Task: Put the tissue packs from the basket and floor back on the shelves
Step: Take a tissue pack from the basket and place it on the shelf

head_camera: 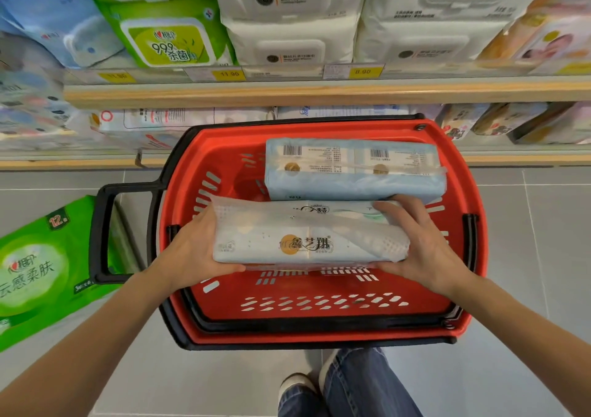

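A green pack point(35, 272) is lying flat on the floor point(527, 256) at nine o'clock from the basket point(220, 317), just beside the basket's black handle point(102, 231), which is sticking out to the left. The red basket is sitting on the floor in front of the shelf point(319, 95), which is running across at twelve o'clock with packs stacked above and below its wooden edge and yellow price tags point(228, 73) along it.

The left hand point(195, 250) is holding the left end of a white pack point(303, 237), its grip wrapping that end with the thumb along the near edge. The white pack is lying crosswise over the near half of the basket; whether it is resting on the bottom cannot be told. At twelve o'clock from it, touching its far edge, a blue pack point(351, 173) is lying inside the basket with its barcodes facing up. At six o'clock from the basket, a leg in jeans point(367, 384) and a shoe point(297, 384) are showing.

The right hand point(425, 247) is clasping the right end of the white pack, its grip curling over the far edge with the thumb at the near edge.
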`<state>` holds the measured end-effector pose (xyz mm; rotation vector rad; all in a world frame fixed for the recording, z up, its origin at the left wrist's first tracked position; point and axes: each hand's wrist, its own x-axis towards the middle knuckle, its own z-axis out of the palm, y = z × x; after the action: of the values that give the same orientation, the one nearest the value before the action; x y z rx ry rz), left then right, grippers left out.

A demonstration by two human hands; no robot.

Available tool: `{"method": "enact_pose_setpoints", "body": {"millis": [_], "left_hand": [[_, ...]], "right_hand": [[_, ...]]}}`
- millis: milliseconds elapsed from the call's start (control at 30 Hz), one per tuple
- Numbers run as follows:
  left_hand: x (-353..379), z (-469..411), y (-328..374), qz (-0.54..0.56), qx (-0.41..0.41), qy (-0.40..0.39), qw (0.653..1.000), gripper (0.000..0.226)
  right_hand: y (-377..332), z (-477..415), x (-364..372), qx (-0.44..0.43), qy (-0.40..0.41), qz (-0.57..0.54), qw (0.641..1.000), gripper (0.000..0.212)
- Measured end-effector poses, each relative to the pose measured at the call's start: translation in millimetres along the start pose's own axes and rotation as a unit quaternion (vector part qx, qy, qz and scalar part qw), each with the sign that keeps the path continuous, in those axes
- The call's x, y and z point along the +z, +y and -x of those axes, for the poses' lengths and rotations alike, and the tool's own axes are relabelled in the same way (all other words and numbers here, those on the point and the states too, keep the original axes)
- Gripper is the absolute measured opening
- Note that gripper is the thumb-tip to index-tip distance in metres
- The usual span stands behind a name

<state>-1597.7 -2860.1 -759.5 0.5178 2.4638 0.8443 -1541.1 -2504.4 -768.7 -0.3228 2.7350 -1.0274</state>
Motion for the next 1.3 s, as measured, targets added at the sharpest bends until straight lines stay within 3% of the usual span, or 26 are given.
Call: {"method": "enact_pose_setpoints", "body": {"millis": [167,400,533,600,700,800,1000,1200,1300], "left_hand": [[-26,12,26,0.042,-0.006,0.027,0.999,0.089],[-108,40,80,0.149,-0.023,0.049,0.987,0.109],[-171,62,128,0.171,-0.015,0.097,0.980,0.104],[-205,73,158,0.200,-0.017,0.126,0.972,0.087],[-258,90,204,0.284,0.024,0.163,0.945,0.074],[-308,107,250,0.365,0.076,0.232,0.898,0.072],[-393,147,336,0.410,0.149,0.374,0.819,0.062],[-459,202,411,0.414,0.217,0.435,0.769,0.065],[-488,229,443,0.405,0.250,0.458,0.751,0.055]], "right_hand": [[-25,-1,-32,0.001,0.007,0.008,1.000,0.090],[-94,-13,-119,-0.023,0.018,-0.007,1.000,0.085],[-148,-27,-187,-0.059,0.018,-0.048,0.997,0.089],[-179,-32,-224,-0.061,0.022,-0.096,0.993,0.090],[-226,-34,-278,-0.032,0.038,-0.177,0.983,0.105],[-270,-32,-323,-0.067,0.066,-0.275,0.957,0.112],[-368,-25,-391,-0.150,0.143,-0.385,0.899,0.076],[-461,4,-460,-0.238,0.204,-0.417,0.853,0.104],[-488,33,-477,-0.247,0.207,-0.379,0.868,0.114]]}}
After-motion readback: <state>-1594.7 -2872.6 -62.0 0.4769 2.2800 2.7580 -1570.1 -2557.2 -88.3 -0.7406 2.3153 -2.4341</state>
